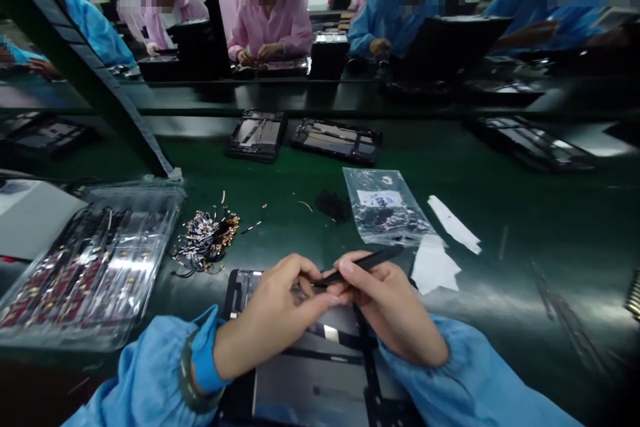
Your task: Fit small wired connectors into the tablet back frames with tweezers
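My right hand (pixel 395 307) grips black tweezers (pixel 367 263) whose tips point left toward my left hand (pixel 275 313). The left hand's fingertips pinch at the tweezer tips; anything held there is too small to see. Both hands hover over an opened device frame (pixel 310 380) lying on the green belt right in front of me. A pile of small gold-and-black flex parts (pixel 207 240) lies just left of the hands.
A clear plastic tray (pixel 90 267) of parts sits at the left. A small plastic bag (pixel 385 207), white paper scraps (pixel 445 247) and a heap of tiny black parts (pixel 334 205) lie ahead. Two more device frames (pixel 300 137) lie farther on the belt. Other people work across the line.
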Motion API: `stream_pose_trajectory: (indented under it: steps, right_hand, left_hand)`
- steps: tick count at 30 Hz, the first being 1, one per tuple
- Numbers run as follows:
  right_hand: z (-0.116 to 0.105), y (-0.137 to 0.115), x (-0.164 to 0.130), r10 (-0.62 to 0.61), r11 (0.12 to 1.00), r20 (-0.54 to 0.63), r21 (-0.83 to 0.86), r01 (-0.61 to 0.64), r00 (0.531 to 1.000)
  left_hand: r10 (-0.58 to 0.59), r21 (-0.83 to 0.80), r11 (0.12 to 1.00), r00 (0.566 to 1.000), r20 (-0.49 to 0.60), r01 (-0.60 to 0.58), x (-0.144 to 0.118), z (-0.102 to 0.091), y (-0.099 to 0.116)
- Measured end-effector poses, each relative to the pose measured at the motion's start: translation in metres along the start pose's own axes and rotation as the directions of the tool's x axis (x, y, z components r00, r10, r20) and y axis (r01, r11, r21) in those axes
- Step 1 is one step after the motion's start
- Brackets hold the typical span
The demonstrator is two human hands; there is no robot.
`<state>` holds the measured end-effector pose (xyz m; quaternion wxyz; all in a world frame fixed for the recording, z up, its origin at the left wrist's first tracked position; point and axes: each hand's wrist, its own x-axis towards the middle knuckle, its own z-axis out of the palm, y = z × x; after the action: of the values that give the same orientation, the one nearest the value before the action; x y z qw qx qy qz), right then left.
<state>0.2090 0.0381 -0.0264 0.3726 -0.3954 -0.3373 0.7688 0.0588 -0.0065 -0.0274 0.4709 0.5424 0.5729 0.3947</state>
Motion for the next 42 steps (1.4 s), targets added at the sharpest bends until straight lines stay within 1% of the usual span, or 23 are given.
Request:
stream_pose_trajectory:
  steps: [2,4,7,13,15,17,19,21,22,24,25,27,28,29,32,34,36,39,40,41,42]
  right_hand:
    - [0.002,0.001,0.002,0.057,0.997,0.033,0.05,-0.058,0.998]
    - [0.002,0.002,0.003,0.108,0.988,0.06,0.103,-0.114,0.992]
    - [0.003,0.004,0.006,0.168,0.971,0.063,0.162,-0.176,0.984]
    - [0.004,0.01,0.011,0.216,0.954,0.053,0.199,-0.222,0.975]
    - [0.004,0.011,0.012,0.233,0.949,0.062,0.202,-0.241,0.971]
    - [0.003,0.01,0.012,0.258,0.943,0.067,0.199,-0.266,0.964]
    - [0.0,0.008,0.013,0.267,0.945,0.046,0.186,-0.271,0.963]
    - [-0.004,0.004,0.015,0.212,0.968,-0.011,0.141,-0.209,0.977]
    - [-0.006,0.003,0.016,0.159,0.984,-0.049,0.093,-0.154,0.986]
    - [-0.011,0.001,0.017,0.021,0.998,-0.129,-0.057,-0.029,0.991]
    - [-0.014,0.002,0.017,-0.045,0.989,-0.159,-0.147,0.021,0.986]
    - [-0.017,0.005,0.018,-0.136,0.946,-0.182,-0.316,0.073,0.974]
    - [-0.018,0.007,0.017,-0.161,0.922,-0.178,-0.379,0.084,0.971]
    - [-0.018,0.009,0.017,-0.172,0.901,-0.167,-0.426,0.087,0.971]
    - [-0.016,0.014,0.017,-0.193,0.853,-0.131,-0.512,0.1,0.972]
    - [-0.015,0.018,0.017,-0.216,0.816,-0.107,-0.566,0.119,0.971]
    - [-0.015,0.021,0.017,-0.25,0.756,-0.072,-0.638,0.148,0.966]
    - [-0.017,0.025,0.017,-0.32,0.64,-0.011,-0.74,0.207,0.947]
    - [-0.017,0.026,0.016,-0.342,0.618,-0.006,-0.755,0.22,0.94]
    - [-0.017,0.025,0.016,-0.356,0.617,-0.015,-0.754,0.223,0.934]
    - [-0.017,0.024,0.015,-0.36,0.638,-0.036,-0.739,0.217,0.932]
  left_hand:
    - [-0.007,-0.002,1.0,1.0,-0.025,0.006,-0.002,0.0,0.0]
    - [-0.016,-0.033,0.999,1.0,-0.02,0.015,-0.004,0.0,0.0]
    - [-0.037,-0.083,0.996,0.999,0.001,0.037,-0.004,0.0,-0.001]
    - [-0.035,-0.117,0.993,0.999,0.009,0.036,-0.004,-0.001,-0.005]
    - [-0.065,-0.141,0.988,0.997,0.038,0.07,-0.005,-0.002,-0.005]
    - [-0.09,-0.163,0.981,0.991,0.096,0.105,-0.006,-0.004,-0.005]
    - [-0.093,-0.133,0.985,0.983,0.156,0.114,-0.007,-0.009,-0.005]
    - [-0.09,-0.049,0.994,0.982,0.164,0.1,-0.007,-0.017,-0.007]
    - [-0.096,-0.001,0.995,0.985,0.142,0.097,-0.007,-0.022,-0.01]
    - [-0.119,0.069,0.991,0.991,0.059,0.114,-0.005,-0.034,-0.015]
    - [-0.132,0.087,0.988,0.991,0.015,0.131,-0.004,-0.039,-0.018]
    - [-0.153,0.095,0.983,0.987,-0.052,0.157,-0.004,-0.048,-0.023]
    - [-0.15,0.093,0.983,0.987,-0.064,0.155,-0.005,-0.051,-0.024]
    - [-0.136,0.099,0.985,0.989,-0.05,0.14,-0.007,-0.053,-0.025]
    - [-0.061,0.157,0.987,0.994,0.09,0.047,-0.014,-0.056,-0.024]
    - [-0.024,0.21,0.978,0.988,0.152,-0.009,-0.019,-0.055,-0.022]
    - [-0.018,0.253,0.967,0.99,0.14,-0.018,-0.024,-0.054,-0.022]
    - [-0.057,0.269,0.963,0.993,0.106,0.027,-0.034,-0.056,-0.023]
    - [-0.072,0.271,0.962,0.993,0.092,0.045,-0.039,-0.059,-0.024]
    - [-0.079,0.282,0.958,0.994,0.071,0.056,-0.044,-0.062,-0.025]
    - [-0.078,0.304,0.95,0.996,0.04,0.062,-0.05,-0.067,-0.025]
